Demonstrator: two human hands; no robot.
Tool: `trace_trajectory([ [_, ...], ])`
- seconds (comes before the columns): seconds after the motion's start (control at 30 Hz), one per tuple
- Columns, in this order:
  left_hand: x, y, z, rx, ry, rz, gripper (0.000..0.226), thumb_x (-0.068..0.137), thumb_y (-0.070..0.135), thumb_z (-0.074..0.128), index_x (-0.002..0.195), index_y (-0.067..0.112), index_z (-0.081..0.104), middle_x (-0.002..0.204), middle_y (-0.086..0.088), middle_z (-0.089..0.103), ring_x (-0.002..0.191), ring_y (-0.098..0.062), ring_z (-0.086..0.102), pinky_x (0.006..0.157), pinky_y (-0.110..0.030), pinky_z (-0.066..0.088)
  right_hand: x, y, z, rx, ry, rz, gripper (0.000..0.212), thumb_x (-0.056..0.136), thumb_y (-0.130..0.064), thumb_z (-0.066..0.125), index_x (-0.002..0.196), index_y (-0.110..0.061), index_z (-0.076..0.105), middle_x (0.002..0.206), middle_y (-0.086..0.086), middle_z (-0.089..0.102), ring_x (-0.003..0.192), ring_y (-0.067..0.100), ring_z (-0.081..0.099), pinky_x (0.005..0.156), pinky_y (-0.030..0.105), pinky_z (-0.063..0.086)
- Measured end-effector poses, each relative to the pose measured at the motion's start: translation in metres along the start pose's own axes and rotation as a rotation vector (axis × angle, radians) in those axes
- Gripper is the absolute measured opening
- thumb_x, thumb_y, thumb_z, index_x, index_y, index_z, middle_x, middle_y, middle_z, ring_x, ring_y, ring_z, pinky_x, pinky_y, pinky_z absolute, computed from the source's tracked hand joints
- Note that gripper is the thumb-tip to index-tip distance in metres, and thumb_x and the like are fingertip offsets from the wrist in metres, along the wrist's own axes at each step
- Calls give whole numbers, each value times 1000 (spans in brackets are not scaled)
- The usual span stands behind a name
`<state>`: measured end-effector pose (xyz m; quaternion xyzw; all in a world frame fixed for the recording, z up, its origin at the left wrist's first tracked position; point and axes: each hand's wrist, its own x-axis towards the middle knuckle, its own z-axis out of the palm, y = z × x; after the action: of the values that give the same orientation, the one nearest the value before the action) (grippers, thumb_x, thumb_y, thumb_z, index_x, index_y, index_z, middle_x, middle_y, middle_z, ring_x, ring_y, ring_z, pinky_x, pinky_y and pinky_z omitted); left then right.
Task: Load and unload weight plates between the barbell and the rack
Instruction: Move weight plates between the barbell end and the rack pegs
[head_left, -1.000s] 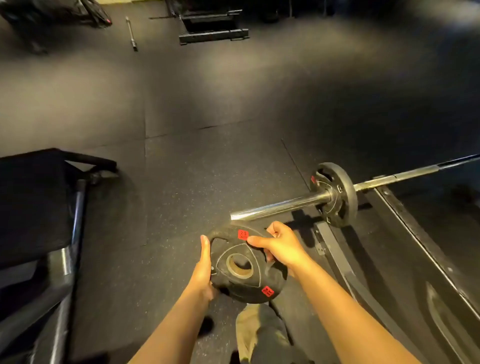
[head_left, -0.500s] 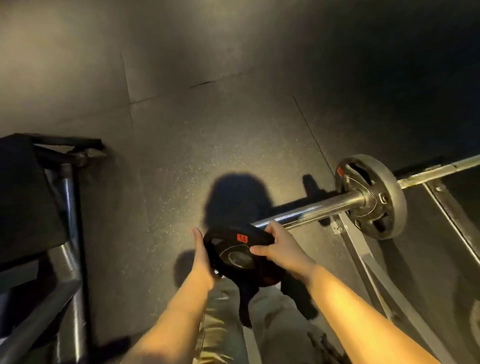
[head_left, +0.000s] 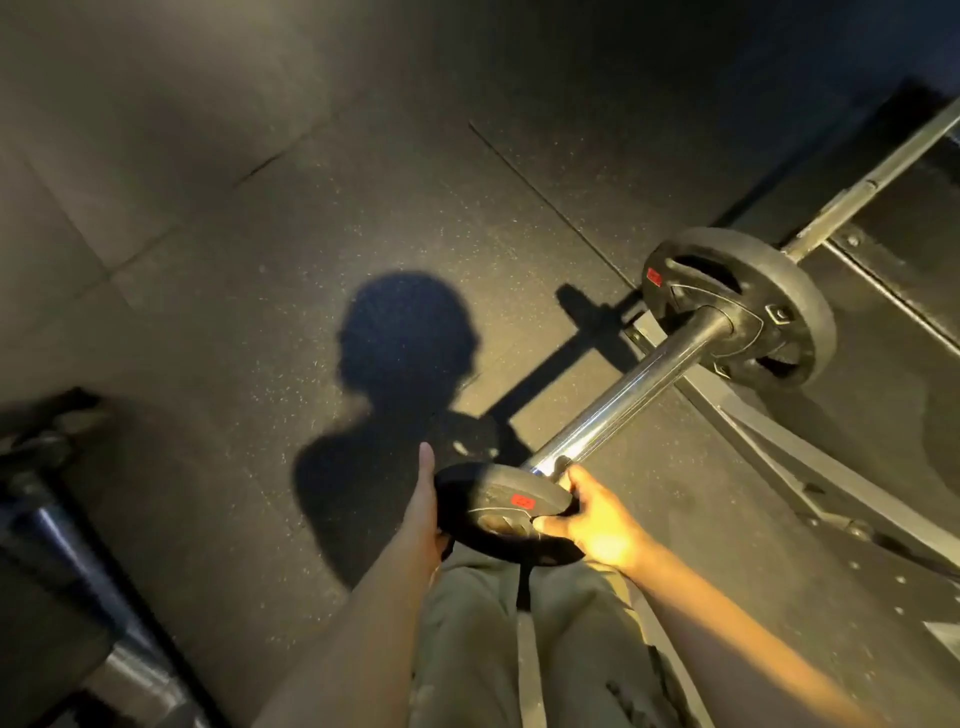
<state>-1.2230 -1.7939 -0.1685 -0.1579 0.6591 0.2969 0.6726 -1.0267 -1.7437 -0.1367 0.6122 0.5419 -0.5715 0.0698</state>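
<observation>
Since the earlier frame, the small plate (head_left: 498, 512) had been carried up to the near end of the barbell sleeve (head_left: 631, 392), its edge touching the chrome tip. Two plates showed: this one at 6 o'clock, and one larger plate (head_left: 740, 306) already on the sleeve at 2 o'clock. Right hand (head_left: 592, 519) gripped the small plate's rim; left hand (head_left: 423, 512) pressed flat, fingers straight, against its opposite edge.
</observation>
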Motion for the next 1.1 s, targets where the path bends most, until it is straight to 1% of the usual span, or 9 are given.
trace_trajectory([
  [0.1,5,11,2,49,-8,18,116,59,90,49,141,8,44,139,-16,51,124,-34,51,109,-44,35,-1,4,7,-28,26,-12,42,75,-26,78,76,-32,36,79,-9,58,80,17,56,78,38,45],
  [0.27,29,-2,1,26,79,-46,141,29,90,69,145,18,38,135,-15,55,122,-37,53,109,-51,35,-3,14,17,41,35,-27,36,76,-21,78,82,-23,42,86,2,64,80,18,57,76,36,46],
  [0.4,16,15,14,-58,25,-91,89,63,62,77,130,11,48,120,-21,62,106,-40,63,95,-51,48,-2,15,20,76,60,-25,33,80,-22,76,82,-27,43,86,-6,62,82,13,57,70,26,43],
  [0.47,9,17,25,-28,44,-111,102,49,50,89,135,23,42,124,-20,58,106,-43,62,90,-57,50,-1,13,19,65,56,1,35,79,-25,76,79,-29,42,84,-7,60,81,15,57,72,30,46],
  [0.53,4,18,34,27,129,-76,108,57,42,89,144,36,24,132,-19,48,111,-43,54,93,-59,48,-3,10,18,10,43,-5,29,80,-30,75,87,-27,46,88,-5,62,84,19,61,77,38,51],
  [0.63,0,19,42,102,192,-29,104,73,26,80,148,39,10,130,-21,41,109,-41,51,93,-55,50,-4,6,14,-392,19,-97,55,89,-43,62,133,-21,38,116,5,61,106,30,61,86,42,50],
  [0.7,2,21,43,128,203,-22,101,74,21,79,148,38,12,124,-21,43,105,-40,53,89,-53,53,-6,4,15,-571,28,-151,66,93,-48,53,145,-18,25,121,9,58,109,34,59,86,42,48],
  [0.9,6,29,44,215,172,-52,95,74,18,77,145,37,17,121,-21,44,103,-39,55,85,-51,55,-6,10,17,-585,41,-201,63,93,-55,47,142,-20,27,112,7,60,103,31,60,82,41,47],
  [1.1,3,30,41,300,100,2,88,82,20,71,148,32,14,124,-20,43,107,-38,54,88,-47,54,-6,10,18,-520,26,-188,63,93,-54,48,143,-23,26,120,6,59,108,30,58,84,39,46],
])
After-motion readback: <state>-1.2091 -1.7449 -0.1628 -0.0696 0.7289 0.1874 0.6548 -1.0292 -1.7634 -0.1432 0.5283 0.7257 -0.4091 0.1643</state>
